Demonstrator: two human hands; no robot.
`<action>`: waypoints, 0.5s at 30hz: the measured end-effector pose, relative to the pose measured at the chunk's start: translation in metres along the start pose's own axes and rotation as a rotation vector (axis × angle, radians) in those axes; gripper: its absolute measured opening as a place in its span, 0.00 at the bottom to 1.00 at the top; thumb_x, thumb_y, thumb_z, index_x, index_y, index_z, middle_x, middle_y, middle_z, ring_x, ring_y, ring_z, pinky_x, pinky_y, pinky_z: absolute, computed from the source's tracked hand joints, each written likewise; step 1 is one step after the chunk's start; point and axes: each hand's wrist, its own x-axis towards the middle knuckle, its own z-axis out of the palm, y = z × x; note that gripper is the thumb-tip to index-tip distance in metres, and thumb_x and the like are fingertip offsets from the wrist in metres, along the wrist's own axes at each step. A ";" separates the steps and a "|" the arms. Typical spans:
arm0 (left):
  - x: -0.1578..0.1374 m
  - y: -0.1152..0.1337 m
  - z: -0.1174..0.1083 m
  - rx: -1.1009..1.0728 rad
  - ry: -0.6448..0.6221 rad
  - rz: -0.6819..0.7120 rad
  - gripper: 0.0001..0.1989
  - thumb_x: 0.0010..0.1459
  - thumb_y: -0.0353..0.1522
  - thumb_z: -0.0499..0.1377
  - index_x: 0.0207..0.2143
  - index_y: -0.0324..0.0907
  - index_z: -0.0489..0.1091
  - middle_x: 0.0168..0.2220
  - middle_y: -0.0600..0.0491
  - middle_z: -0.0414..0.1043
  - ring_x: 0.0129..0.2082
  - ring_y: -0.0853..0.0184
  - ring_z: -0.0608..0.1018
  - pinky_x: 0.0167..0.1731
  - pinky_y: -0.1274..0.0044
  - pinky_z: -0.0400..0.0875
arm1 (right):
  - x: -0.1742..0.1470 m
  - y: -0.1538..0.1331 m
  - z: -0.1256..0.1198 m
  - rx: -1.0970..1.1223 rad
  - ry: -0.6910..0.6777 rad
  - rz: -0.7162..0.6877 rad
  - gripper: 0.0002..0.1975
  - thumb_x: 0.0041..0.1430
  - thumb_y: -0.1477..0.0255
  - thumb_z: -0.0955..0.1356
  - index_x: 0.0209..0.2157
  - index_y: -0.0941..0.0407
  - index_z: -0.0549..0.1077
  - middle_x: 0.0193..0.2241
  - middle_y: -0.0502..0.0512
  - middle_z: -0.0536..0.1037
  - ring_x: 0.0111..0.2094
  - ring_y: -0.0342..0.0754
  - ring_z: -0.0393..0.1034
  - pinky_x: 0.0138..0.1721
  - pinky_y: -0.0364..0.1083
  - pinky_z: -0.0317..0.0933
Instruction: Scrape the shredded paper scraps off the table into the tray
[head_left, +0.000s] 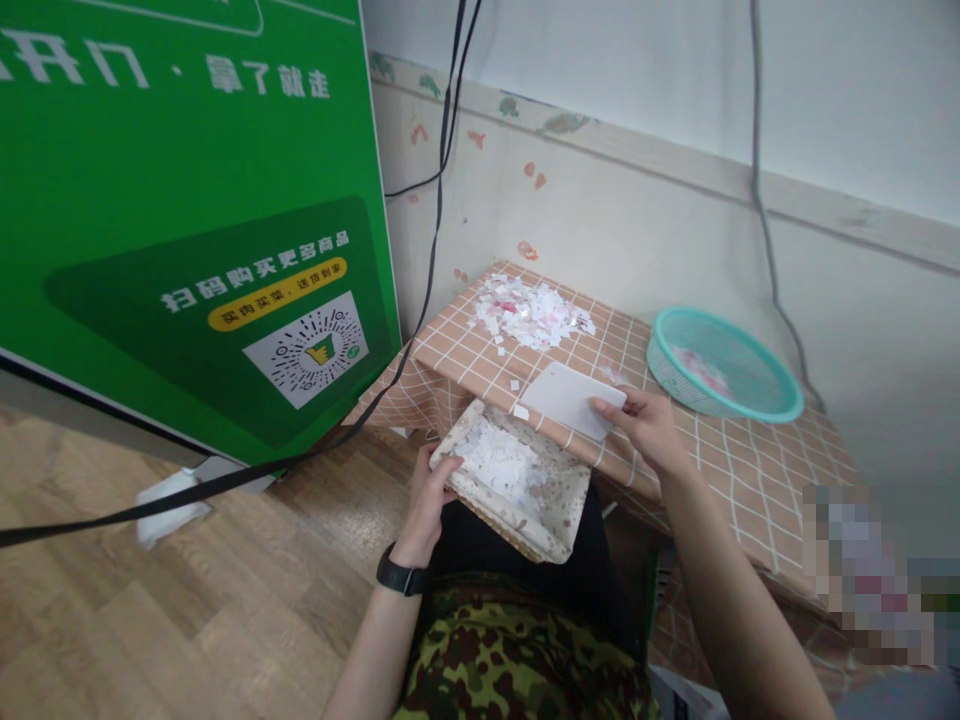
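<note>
My left hand (429, 500) grips the left rim of a lined, box-like basket (559, 500), held tilted just below the table's front edge. White paper scraps (499, 460) lie inside it. With my right hand (643, 425) I hold a flat white plastic scraper (571, 400) by its right end, its face close over the tabletop above the basket. A couple of loose scraps (520, 411) sit at the table edge left of the scraper. Farther back is a pile of white and pink paper scraps (531, 312).
A turquoise colander (724, 365) with pinkish contents stands on the checked tablecloth (739, 475) at the right. At left rises a green cabinet (187, 180) with a QR code. A black strap (435, 230) hangs across the view; a grey cable (759, 190) runs down the wall.
</note>
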 end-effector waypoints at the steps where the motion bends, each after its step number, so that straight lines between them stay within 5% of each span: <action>1: 0.000 0.000 0.000 -0.003 -0.001 0.000 0.23 0.50 0.40 0.65 0.48 0.44 0.69 0.39 0.50 0.76 0.38 0.58 0.79 0.30 0.73 0.76 | 0.000 0.000 0.000 -0.002 0.007 -0.003 0.19 0.51 0.53 0.76 0.28 0.56 0.80 0.24 0.53 0.78 0.24 0.46 0.68 0.25 0.45 0.62; 11: -0.001 0.002 0.000 0.011 0.012 -0.005 0.23 0.50 0.40 0.65 0.48 0.44 0.69 0.41 0.49 0.76 0.39 0.58 0.79 0.30 0.72 0.76 | -0.003 -0.004 0.000 0.053 -0.036 0.000 0.17 0.49 0.55 0.78 0.28 0.56 0.80 0.25 0.52 0.79 0.25 0.46 0.69 0.26 0.45 0.65; 15: -0.002 0.002 0.000 -0.009 -0.002 0.004 0.22 0.51 0.40 0.65 0.48 0.45 0.69 0.41 0.49 0.76 0.39 0.58 0.79 0.31 0.72 0.76 | 0.006 -0.001 0.007 0.062 0.128 -0.012 0.19 0.49 0.54 0.77 0.31 0.56 0.80 0.27 0.53 0.79 0.26 0.47 0.70 0.27 0.47 0.67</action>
